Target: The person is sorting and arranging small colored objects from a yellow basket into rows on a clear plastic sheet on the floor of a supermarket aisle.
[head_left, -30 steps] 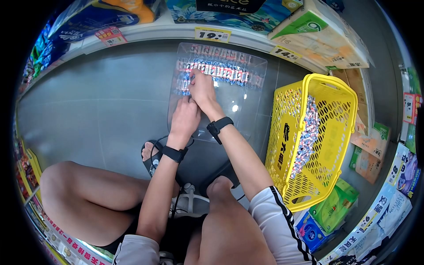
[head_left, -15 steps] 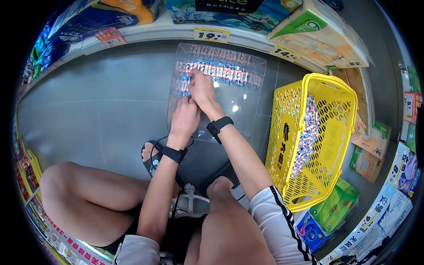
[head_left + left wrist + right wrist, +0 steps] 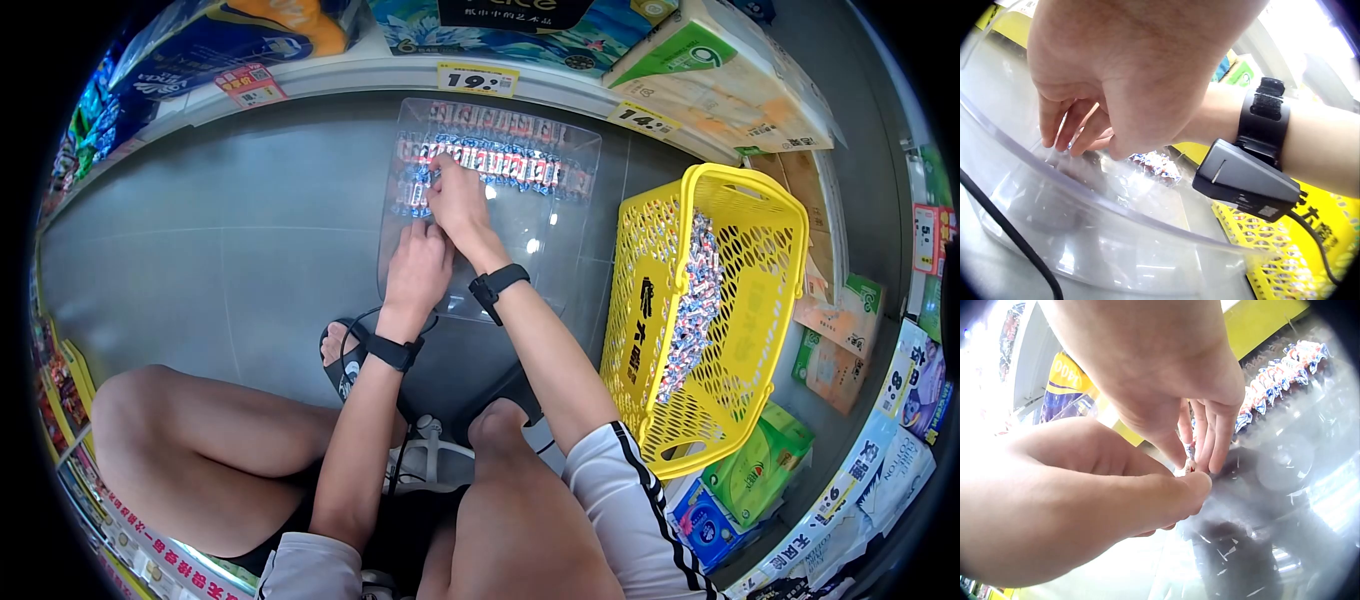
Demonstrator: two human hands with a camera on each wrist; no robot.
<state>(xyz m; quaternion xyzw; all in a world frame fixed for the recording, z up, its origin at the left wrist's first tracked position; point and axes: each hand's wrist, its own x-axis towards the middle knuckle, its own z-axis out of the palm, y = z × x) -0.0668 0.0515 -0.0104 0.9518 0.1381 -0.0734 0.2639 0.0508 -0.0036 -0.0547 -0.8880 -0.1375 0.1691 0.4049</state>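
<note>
Wrapped candies (image 3: 515,165) lie in side-by-side rows at the far side of a clear plastic box (image 3: 520,250). My right hand (image 3: 460,205) reaches over the box's left part, at the end of a short candy row. Just below it is my left hand (image 3: 418,268), its fingertips close to the right hand. In the right wrist view one small wrapped candy (image 3: 1190,466) stands between the hands: my right thumb and fingers pinch its upper part, my left thumb and fingers its lower end. The left wrist view shows my left fingers bent down inside the box wall.
To the right stands a yellow basket (image 3: 640,310) with a heap of candies (image 3: 695,310) in it. Shelves with tissue packs (image 3: 725,85) and price tags run along the far side and right. A sandalled foot (image 3: 343,350) is near the box's lower left corner; a black cable hangs beside it.
</note>
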